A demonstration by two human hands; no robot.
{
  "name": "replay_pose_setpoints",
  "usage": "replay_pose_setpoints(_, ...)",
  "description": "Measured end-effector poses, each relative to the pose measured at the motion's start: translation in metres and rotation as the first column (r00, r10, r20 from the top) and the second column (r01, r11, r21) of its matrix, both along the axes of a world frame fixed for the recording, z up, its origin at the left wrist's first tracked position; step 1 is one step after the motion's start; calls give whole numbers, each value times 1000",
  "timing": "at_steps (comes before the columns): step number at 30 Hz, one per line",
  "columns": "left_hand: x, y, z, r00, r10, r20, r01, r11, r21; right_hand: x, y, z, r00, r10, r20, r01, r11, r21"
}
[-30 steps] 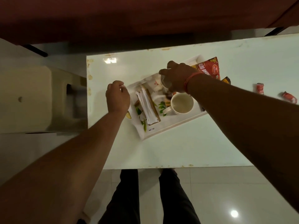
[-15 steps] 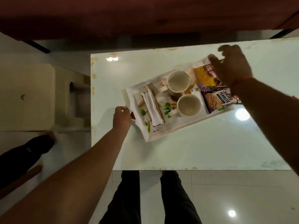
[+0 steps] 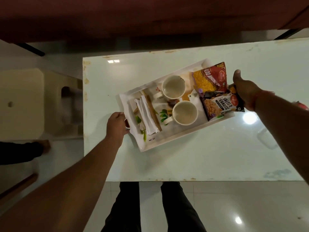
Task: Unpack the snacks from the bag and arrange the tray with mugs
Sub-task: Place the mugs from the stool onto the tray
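Observation:
A white rectangular tray (image 3: 168,141) lies askew on the white table (image 3: 200,156). Two cream mugs stand in it, one further back (image 3: 173,87) and one nearer (image 3: 185,113). A red-and-yellow snack packet (image 3: 209,77) and a dark salted peanuts packet (image 3: 220,106) lie at the tray's right end. Folded white napkins (image 3: 148,114) rest at its left end. My left hand (image 3: 117,125) grips the tray's left handle. My right hand (image 3: 245,91) is at the tray's right end, fingers hidden behind the peanuts packet, thumb raised.
A cream plastic stool (image 3: 21,104) stands left of the table. A small red object (image 3: 302,105) peeks out behind my right forearm. A dark red surface (image 3: 150,15) fills the far side. My legs (image 3: 150,206) stand at the table's near edge.
My right hand dropped from the red packet to the tray's right end by the peanuts packet. My left hand stays on the left handle. The tray seems to have shifted slightly.

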State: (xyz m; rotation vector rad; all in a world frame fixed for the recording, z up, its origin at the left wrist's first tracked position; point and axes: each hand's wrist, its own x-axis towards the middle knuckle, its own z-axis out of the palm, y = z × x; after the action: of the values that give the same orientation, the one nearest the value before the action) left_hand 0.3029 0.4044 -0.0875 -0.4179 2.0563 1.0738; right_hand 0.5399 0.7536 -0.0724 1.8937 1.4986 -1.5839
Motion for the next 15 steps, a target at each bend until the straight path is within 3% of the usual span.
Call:
replay_pose_setpoints(8, -2, 30, -3, 993, -27, -117, 24, 999, -28, 19, -1, 2, 989, -139, -57, 133, 987, -88)
replay_pose_setpoints(15, -17, 68, -1, 972, -193, -132, 184, 980, -73, 48, -9, 3, 968, -237, -83, 229, 969, -96)
